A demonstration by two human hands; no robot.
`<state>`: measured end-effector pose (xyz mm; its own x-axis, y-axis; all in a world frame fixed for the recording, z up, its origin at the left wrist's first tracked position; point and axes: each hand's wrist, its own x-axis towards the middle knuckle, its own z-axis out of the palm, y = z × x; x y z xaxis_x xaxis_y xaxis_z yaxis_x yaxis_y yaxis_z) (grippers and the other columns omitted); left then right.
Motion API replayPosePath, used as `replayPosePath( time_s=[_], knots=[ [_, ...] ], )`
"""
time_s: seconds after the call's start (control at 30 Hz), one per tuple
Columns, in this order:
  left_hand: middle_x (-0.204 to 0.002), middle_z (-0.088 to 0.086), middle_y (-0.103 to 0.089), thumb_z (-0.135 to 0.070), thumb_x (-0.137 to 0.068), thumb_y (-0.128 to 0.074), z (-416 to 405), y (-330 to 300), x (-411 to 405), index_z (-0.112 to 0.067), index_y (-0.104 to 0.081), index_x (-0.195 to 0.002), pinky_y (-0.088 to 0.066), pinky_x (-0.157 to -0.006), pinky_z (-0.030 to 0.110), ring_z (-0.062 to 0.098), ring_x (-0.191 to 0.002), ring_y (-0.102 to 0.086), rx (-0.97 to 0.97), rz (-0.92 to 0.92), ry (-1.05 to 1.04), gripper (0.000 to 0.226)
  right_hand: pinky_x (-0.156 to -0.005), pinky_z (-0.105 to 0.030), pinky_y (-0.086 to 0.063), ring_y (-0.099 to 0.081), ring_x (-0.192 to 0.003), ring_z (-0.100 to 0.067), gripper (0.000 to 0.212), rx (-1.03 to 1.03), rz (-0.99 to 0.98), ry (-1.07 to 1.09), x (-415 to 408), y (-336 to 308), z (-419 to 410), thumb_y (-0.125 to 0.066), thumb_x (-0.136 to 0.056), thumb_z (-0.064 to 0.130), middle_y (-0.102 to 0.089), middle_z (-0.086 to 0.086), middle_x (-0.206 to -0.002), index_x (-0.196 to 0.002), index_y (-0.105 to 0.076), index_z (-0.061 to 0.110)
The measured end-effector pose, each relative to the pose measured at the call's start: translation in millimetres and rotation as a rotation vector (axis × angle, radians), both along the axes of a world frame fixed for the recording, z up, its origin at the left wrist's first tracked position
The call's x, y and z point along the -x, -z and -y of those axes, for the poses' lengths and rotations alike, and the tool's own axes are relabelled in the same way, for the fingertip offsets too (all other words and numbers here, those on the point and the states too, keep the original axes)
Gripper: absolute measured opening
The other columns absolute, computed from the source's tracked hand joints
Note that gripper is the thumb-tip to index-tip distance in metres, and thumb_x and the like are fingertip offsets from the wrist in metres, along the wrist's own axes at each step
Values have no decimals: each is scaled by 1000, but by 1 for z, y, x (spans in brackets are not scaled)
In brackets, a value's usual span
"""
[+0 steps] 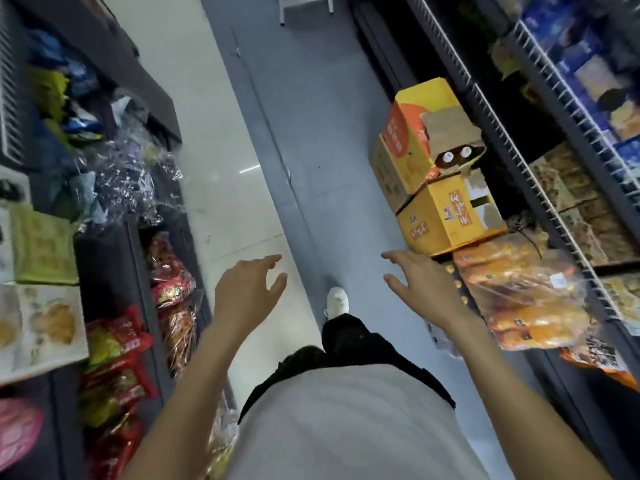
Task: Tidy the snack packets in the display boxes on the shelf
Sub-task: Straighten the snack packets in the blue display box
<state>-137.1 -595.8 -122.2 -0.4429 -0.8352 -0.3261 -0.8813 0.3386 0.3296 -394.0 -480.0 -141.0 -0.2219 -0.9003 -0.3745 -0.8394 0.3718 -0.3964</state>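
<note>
Between-shelf transit: left hand [247, 292] and right hand [420, 289] hung spread, empty, over aisle floor [311, 133]. Next likely: reach snack packets [526, 303] at 3 o'clock, square up.

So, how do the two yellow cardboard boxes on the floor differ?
The upper yellow box has a large orange panel on its side; the lower yellow box shows small orange labels. The upper box stands farther along the aisle; the lower box sits nearer the hands. Both stand against the right shelf, flaps open.
</note>
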Motion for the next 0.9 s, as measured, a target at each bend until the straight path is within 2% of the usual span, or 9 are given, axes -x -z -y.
replayPosePath(
  time_s=[0.13,0.3,0.47,0.57,0.67,0.9],
  knots=[
    [-119,-1,-66,-37,-94,-52,87,-10,31,-22,-55,-132,-43,-88,36,25,-111,-57,57,7,29,41,-88,-38,-47,-55,-113,-23,40,10,-16,-16,38,-12,85,-50,-96,34,-59,-1,-126,-135,-47,23],
    [-120,-8,-64,-39,-95,-50,188,-14,69,-27,-56,-130,-40,-86,32,18,-113,-55,75,-63,18,37,-82,-30,-43,-55,-115,-19,40,19,19,32,68,-14,189,-49,-98,32,-59,-2,-126,-136,-46,22],
    [-118,-6,-65,-36,-94,-52,313,-7,101,-25,-58,-127,-40,-86,32,19,-108,-56,65,-135,27,35,-83,-35,-47,-54,-115,-19,39,38,53,142,88,-4,294,-48,-97,33,-59,0,-126,-135,-47,24],
    [-120,-3,-64,-33,-94,-53,401,-14,117,-23,-56,-129,-41,-87,35,21,-111,-55,50,-154,123,36,-88,-38,-48,-54,-116,-21,39,32,42,217,95,-6,356,-48,-96,32,-58,-2,-129,-134,-48,23],
    [-122,-3,-63,-30,-94,-53,481,-30,137,-22,-55,-130,-41,-92,36,23,-114,-54,71,-190,216,37,-92,-35,-45,-52,-119,-22,39,12,41,308,103,-15,407,-49,-96,29,-57,-3,-131,-134,-49,20],
    [-119,-1,-65,-24,-93,-58,613,-44,210,-17,-59,-126,-45,-91,39,24,-109,-58,75,-283,388,34,-89,-37,-44,-52,-117,-23,37,59,-13,507,150,-26,488,-51,-96,29,-58,-1,-127,-132,-52,21]
  ],
)
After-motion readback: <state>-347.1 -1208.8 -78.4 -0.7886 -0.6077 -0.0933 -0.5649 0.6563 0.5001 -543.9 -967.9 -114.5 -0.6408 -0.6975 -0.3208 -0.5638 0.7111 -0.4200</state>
